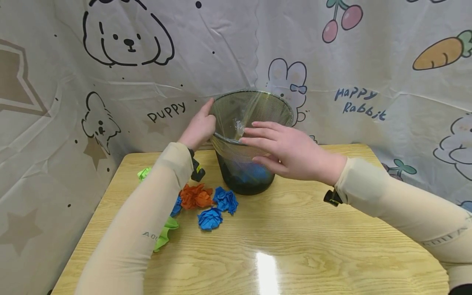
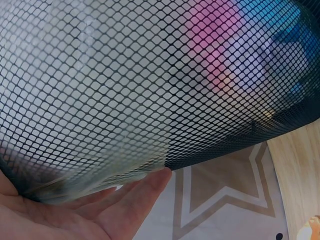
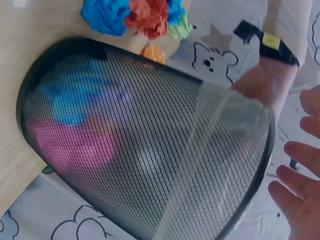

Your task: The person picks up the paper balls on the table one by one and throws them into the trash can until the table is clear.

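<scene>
While left hand grips the bin at its rim, right hand spreads nearby.

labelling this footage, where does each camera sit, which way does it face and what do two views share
Head: on the person's head, facing forward and down at the bin, paper balls and curtain; left hand, right hand and sleeves show.
Left wrist: on that wrist, facing the bin's side up close; left hand at lower left.
Right wrist: on that wrist, facing the bin's side; right hand at the right edge, left hand at upper right.
Head and right wrist share bin, paper balls and both hands.
</scene>
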The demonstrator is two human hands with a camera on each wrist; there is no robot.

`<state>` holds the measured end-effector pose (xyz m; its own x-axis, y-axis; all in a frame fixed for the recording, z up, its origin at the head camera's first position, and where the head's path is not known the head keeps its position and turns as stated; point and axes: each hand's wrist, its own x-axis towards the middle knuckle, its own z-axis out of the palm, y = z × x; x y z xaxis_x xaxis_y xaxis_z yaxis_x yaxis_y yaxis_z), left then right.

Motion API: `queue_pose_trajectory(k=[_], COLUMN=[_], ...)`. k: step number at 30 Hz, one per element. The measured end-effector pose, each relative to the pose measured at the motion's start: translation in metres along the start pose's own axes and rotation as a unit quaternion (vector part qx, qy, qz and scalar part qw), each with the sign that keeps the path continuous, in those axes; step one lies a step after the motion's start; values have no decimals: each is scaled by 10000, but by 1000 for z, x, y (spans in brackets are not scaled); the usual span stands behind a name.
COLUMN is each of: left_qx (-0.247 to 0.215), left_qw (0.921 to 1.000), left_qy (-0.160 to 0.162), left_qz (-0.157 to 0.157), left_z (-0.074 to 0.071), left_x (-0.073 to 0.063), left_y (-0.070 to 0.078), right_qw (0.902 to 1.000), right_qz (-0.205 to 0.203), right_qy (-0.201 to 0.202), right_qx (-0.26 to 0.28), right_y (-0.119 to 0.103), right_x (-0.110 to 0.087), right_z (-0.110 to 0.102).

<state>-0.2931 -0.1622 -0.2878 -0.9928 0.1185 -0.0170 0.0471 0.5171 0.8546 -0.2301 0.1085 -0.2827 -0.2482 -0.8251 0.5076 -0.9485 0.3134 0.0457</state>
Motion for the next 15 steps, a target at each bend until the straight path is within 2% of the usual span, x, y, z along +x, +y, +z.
queue_pose_trajectory(k=[4, 9, 12, 15], left_qx=[-43, -48, -42, -34], left_qw=[10000, 10000, 10000, 10000], left_qy=[-11, -12, 4, 29], left_qz=[20, -9, 13, 40], left_z=[0, 0, 1, 0], left_x=[0, 0, 0, 1], left_y=[-1, -1, -1, -1], right_qw=[9988, 9941, 9921, 9922], right_qz=[-471, -1073, -1250, -1243], right_qy=[-23, 160, 144, -120], right_qx=[125, 57, -1, 5], right_y=[-10, -21, -28, -34], right_x=[-5, -10, -13, -18], right_z=[5, 13, 17, 23])
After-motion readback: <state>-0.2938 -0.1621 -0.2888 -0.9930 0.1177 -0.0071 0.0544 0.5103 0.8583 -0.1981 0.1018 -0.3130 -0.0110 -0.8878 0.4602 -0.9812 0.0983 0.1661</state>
